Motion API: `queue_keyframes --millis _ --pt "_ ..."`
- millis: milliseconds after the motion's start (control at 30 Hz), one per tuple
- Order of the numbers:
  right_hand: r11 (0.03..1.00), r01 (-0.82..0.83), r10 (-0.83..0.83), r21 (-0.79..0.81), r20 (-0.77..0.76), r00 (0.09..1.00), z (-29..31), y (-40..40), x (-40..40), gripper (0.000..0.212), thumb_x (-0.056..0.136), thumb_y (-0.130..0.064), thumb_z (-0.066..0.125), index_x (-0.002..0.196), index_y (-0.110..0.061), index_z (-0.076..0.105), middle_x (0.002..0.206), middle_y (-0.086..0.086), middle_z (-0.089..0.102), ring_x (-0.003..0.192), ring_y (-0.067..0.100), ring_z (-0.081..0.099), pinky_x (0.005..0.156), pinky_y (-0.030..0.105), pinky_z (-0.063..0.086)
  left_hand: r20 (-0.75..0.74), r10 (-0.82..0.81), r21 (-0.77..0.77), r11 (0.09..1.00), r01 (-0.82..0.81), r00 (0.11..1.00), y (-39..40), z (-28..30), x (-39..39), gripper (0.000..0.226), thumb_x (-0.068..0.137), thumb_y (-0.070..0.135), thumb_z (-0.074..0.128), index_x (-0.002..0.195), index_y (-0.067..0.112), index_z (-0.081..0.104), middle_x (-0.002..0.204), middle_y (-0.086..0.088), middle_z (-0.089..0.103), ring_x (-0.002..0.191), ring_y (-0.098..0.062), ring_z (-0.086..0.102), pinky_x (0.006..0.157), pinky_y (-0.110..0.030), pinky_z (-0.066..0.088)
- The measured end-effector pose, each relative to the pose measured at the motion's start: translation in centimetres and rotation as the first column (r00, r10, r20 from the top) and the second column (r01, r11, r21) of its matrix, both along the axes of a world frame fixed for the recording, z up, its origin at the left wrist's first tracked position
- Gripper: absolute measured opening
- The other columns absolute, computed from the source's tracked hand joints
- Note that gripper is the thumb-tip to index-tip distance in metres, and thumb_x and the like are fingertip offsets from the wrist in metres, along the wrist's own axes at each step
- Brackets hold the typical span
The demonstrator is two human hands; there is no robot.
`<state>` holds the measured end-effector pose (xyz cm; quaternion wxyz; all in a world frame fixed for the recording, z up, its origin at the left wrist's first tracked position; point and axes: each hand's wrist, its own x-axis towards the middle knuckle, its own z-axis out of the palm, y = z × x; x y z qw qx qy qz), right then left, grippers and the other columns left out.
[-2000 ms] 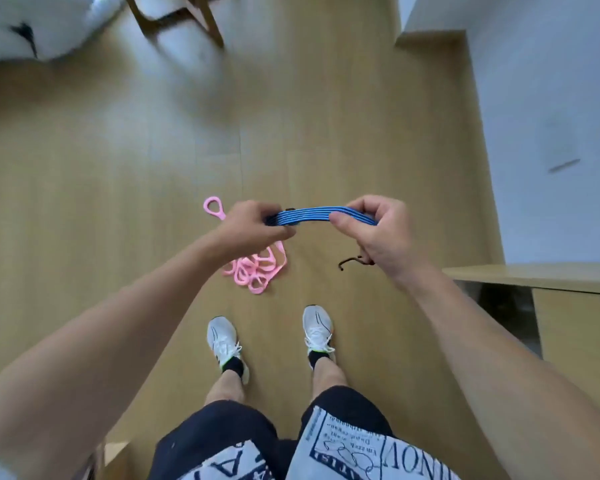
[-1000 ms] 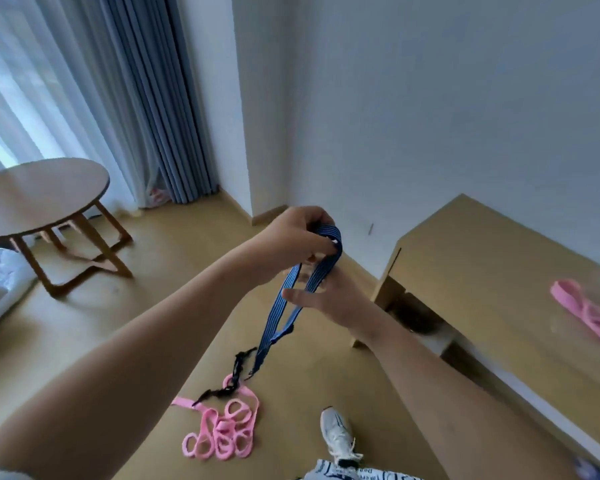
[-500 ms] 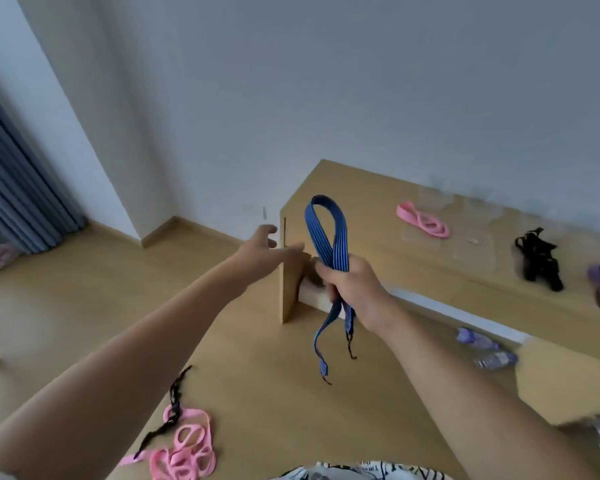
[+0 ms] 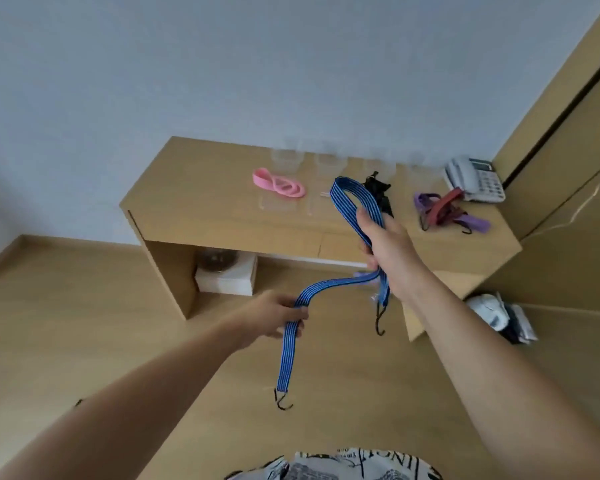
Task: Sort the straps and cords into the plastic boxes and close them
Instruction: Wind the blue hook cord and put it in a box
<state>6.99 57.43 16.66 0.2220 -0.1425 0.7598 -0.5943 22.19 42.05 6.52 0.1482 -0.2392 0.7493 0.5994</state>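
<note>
Since half a second ago, one tail of the blue bungee strap has been pinched by the left hand, its loop gripped above in the right hand; nothing is seen boxed yet, and pink bands lie beyond on the desk

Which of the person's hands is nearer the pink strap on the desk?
Right. The right hand holds the blue cord up at the desk's front edge, just below the pink strap; the left hand is lower, over the floor.

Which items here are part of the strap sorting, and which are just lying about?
Job:
blue bungee strap, held in left hand and right hand
pink strap
black strap
purple and red straps
clear plastic boxes

Lying about:
telephone
white box under desk
</note>
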Motion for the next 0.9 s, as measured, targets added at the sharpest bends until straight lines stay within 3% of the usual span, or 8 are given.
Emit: queue_keyframes --millis 133,233,367,533,633,733,833,900 --pt "0.943 0.026 0.044 0.332 -0.203 0.978 -3.2 6.1 -2.9 0.072 0.084 -0.082 0.037 0.082 -0.011 0.051 0.070 0.000 0.045 0.069 0.020 0.050 0.068 0.038 0.037 -0.050 0.220 0.149 0.966 -0.211 0.974 2.2 2.1 -5.9 0.016 0.101 0.020 0.061 0.099 0.005 0.066 0.079 -0.007 0.067 0.071 -0.018 0.067 0.078 -0.047 0.063" --pt "0.943 -0.071 0.101 0.325 -0.075 0.992 -5.0 9.9 -3.8 0.097 0.067 -0.098 0.039 0.105 -0.011 0.062 0.085 0.008 0.059 0.090 0.027 0.061 0.078 0.037 0.043 -0.009 0.351 0.451 0.837 -0.309 0.937 5.4 4.0 -11.4 0.011 0.103 0.013 0.056 0.099 0.004 0.061 0.075 -0.006 0.056 0.064 -0.017 0.060 0.072 -0.046 0.063" --pt "0.986 -0.089 0.083 0.139 0.044 0.996 -6.6 12.6 -5.4 0.049 0.086 -0.069 0.061 0.092 -0.020 0.065 0.065 0.001 0.051 0.057 0.013 0.050 0.064 0.030 0.037 0.034 0.383 0.598 0.732 -0.326 0.923 10.3 5.4 -17.8 0.014 0.103 0.015 0.055 0.093 0.010 0.064 0.069 -0.003 0.058 0.065 -0.017 0.060 0.065 -0.039 0.061" --pt "0.974 0.211 -0.178 -0.078 0.301 0.937 -6.0 14.7 -10.1 0.031 0.099 -0.040 0.061 0.087 -0.013 0.052 0.061 -0.006 0.036 0.051 0.012 0.028 0.054 0.031 0.027 -0.023 0.360 0.306 0.891 -0.337 0.933 14.0 4.2 -22.3 0.018 0.092 0.001 0.053 0.094 0.014 0.065 0.081 -0.004 0.059 0.069 -0.017 0.056 0.059 -0.031 0.048" --pt "0.945 0.285 -0.216 -0.161 0.347 0.913 -5.0 15.3 -12.8 0.030 0.100 -0.039 0.059 0.085 -0.015 0.049 0.062 -0.004 0.037 0.053 0.013 0.027 0.055 0.030 0.028 -0.057 -0.022 0.195 0.980 0.033 0.998 14.9 2.7 -24.2 0.038 0.084 -0.011 0.057 0.115 0.011 0.063 0.104 -0.008 0.063 0.084 -0.017 0.060 0.069 -0.029 0.051" --pt "0.890 0.376 -0.246 -0.257 0.425 0.871 -3.4 15.3 -15.6 0.033 0.099 -0.044 0.058 0.084 -0.016 0.050 0.063 -0.003 0.039 0.050 0.013 0.029 0.051 0.028 0.029 -0.073 -0.625 0.033 0.777 0.629 0.777 16.7 1.1 -27.0 0.066 0.079 0.005 0.078 0.136 0.031 0.057 0.133 0.019 0.062 0.118 0.005 0.056 0.096 -0.018 0.048" --pt "0.801 0.451 -0.236 -0.394 0.486 0.842 -0.8 15.9 -18.6 0.042 0.102 -0.053 0.046 0.086 -0.015 0.057 0.061 -0.002 0.040 0.047 0.013 0.028 0.050 0.028 0.029 -0.030 -0.784 0.049 0.619 0.784 0.620 19.1 0.6 -30.1 0.047 0.084 0.025 0.079 0.129 0.033 0.067 0.117 0.042 0.062 0.108 0.028 0.049 0.087 0.001 0.042" --pt "0.707 0.493 -0.222 -0.507 0.503 0.836 1.0 17.2 -20.5 0.048 0.103 -0.055 0.038 0.089 -0.013 0.058 0.062 -0.001 0.039 0.049 0.013 0.028 0.051 0.028 0.028 -0.025 -0.794 0.079 0.605 0.793 0.608 20.7 0.0 -32.0 0.029 0.089 0.023 0.076 0.117 0.022 0.074 0.112 0.029 0.069 0.109 0.012 0.060 0.097 -0.012 0.047"
